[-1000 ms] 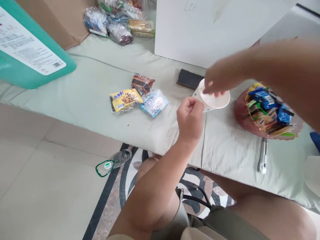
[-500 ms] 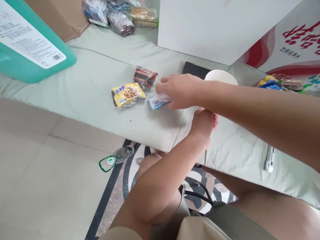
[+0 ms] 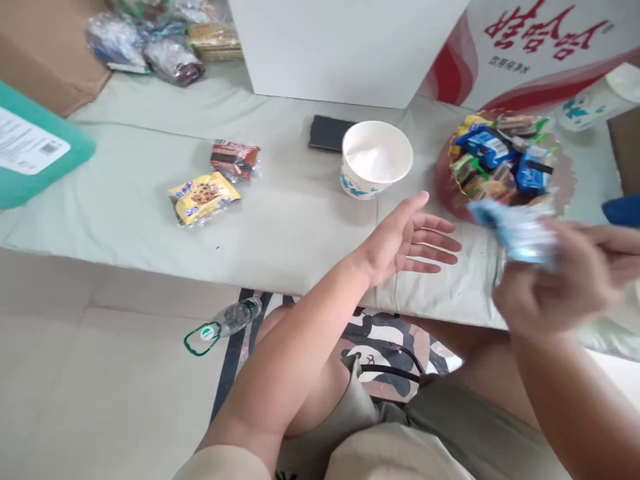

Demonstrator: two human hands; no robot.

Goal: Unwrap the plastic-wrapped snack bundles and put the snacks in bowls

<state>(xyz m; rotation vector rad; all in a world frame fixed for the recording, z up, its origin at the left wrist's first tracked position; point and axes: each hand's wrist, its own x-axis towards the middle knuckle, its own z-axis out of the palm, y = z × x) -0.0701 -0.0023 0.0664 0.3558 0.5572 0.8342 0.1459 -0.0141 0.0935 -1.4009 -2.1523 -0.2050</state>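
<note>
My right hand (image 3: 570,273), smeared by motion, grips a blue-and-white snack packet (image 3: 525,233) in front of a round basket (image 3: 450,193) of wrapped snacks. My left hand (image 3: 405,243) is held above the cloth with its fingers spread and nothing in them. Just behind it stands a white paper cup (image 3: 377,150) with blue-green print and something white inside. Farther left on the cloth lie a yellow cookie packet (image 3: 205,197) and a reddish-brown snack packet (image 3: 234,160), touching each other.
A black phone-like slab (image 3: 330,133) lies behind the cup. White boxes (image 3: 345,53) line the back. A green jug (image 3: 40,147) and wrapped snacks (image 3: 170,53) are at left. Another paper cup (image 3: 595,100) is tipped at right. A plastic bottle (image 3: 235,317) lies on the floor.
My right hand has picked up the blue-and-white packet beside the other two and carried it right, to the basket. My left hand has opened. The view has shifted rightward.
</note>
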